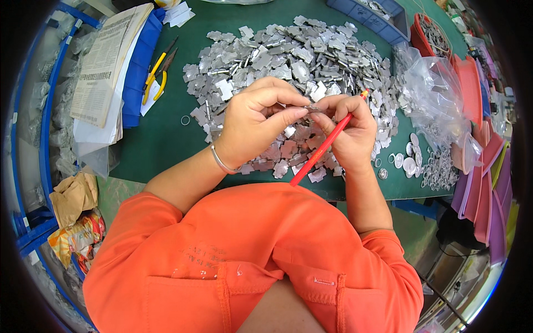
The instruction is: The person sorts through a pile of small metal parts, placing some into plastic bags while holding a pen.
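My left hand (256,123) pinches one edge of a small grey metal piece (313,108) between thumb and fingertips. The fingers of my right hand (355,130) close on the piece's other side, so both hands meet over it. A long red pencil (323,149) also lies in my right hand, slanting from above the knuckles down toward my chest. Fingertips hide most of the piece, and its exact shape cannot be made out. Behind and beneath the hands spreads a large heap of flat silvery metal pieces (300,55).
Yellow-handled pliers (157,83) lie left on the green table (161,150), near a blue bin (139,72) with papers (102,72). At right are a plastic bag (430,89), round discs and rings (411,158), and a red basket (430,36). A blue-grey tray (372,19) stands behind.
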`<state>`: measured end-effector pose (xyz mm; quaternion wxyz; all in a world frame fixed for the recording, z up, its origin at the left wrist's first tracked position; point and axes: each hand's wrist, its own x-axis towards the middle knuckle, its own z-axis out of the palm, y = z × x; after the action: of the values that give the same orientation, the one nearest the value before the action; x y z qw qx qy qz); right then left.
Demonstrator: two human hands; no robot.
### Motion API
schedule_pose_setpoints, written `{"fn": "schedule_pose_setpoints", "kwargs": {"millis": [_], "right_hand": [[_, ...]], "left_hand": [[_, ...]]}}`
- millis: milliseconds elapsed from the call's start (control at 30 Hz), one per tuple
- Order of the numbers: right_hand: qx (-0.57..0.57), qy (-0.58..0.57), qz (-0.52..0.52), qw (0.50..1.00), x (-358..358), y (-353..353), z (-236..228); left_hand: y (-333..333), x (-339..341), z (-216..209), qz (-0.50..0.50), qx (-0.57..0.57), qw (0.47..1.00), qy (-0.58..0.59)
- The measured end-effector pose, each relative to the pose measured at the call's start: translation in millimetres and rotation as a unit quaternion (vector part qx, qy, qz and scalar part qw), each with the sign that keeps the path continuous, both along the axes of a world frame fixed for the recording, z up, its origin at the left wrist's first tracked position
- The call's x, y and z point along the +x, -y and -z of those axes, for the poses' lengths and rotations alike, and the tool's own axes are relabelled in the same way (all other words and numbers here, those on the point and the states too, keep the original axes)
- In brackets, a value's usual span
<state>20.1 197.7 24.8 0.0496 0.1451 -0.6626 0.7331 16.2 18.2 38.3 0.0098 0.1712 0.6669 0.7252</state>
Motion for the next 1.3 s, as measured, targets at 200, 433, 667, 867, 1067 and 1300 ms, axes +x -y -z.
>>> {"fn": "schedule_pose_setpoints", "kwargs": {"millis": [200,433,667,867,1067,1300], "right_hand": [[0.13,-0.155,0.077,0.976,0.1,-3.5,3.4],[0.026,-0.124,0.1,0.987,4.1,3.8,2.4],[-0.033,-0.058,0.079,0.995,11.7,8.9,8.8],[0.156,-0.246,0.121,0.949,5.7,4.3,2.6],[0.19,-0.319,0.143,0.917,3.5,5.1,6.3],[0.133,-0.239,0.158,0.949,7.3,7.3,7.3]], "left_hand": [[0.3,-1.0,-5.7,0.049,0.042,0.989,0.131],[-3.8,-2.1,-2.3,0.053,0.137,0.967,0.208],[-9.0,0.3,7.2,0.014,0.141,0.978,0.154],[-2.1,-1.5,-4.6,0.043,0.113,0.959,0.256],[-0.5,-4.0,-6.3,0.094,0.135,0.944,0.284],[0.9,-4.6,3.5,0.105,0.179,0.938,0.279]]}}
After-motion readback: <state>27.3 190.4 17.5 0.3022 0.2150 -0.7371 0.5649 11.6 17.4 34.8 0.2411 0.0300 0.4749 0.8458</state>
